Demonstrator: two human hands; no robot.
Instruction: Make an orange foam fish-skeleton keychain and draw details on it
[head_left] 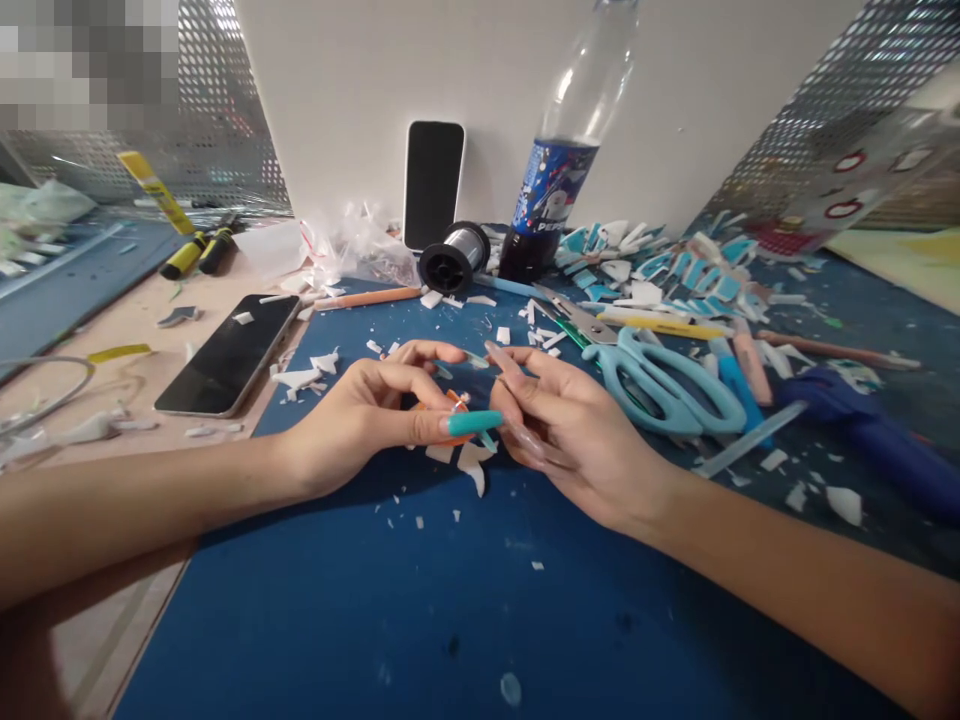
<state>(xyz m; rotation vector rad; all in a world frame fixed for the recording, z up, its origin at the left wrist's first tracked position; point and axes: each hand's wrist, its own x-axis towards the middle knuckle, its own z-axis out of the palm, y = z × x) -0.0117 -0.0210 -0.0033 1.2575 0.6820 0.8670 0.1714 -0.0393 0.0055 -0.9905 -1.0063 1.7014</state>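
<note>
Over the middle of the blue mat, my left hand [382, 400] is closed, thumb and fingers around a small orange piece with a bit of white [459, 404]. Its long turquoise thumbnail reaches across to my right hand and covers part of the piece. My right hand [562, 415] is closed as well, thumb against the fingers, its fingertips nearly meeting the left ones. What sits between those fingers, if anything, is too small or hidden to make out. White foam scraps [474, 468] lie on the mat just below both hands.
Light-blue scissors [675, 385] lie right of my right hand, near a dark-blue glue gun [862, 430]. Behind stand a cola bottle [555, 190], a wire spool [454, 258] and a propped phone [433, 185]. Another phone [229, 355] lies left; blue-white scraps [675, 265] pile back right.
</note>
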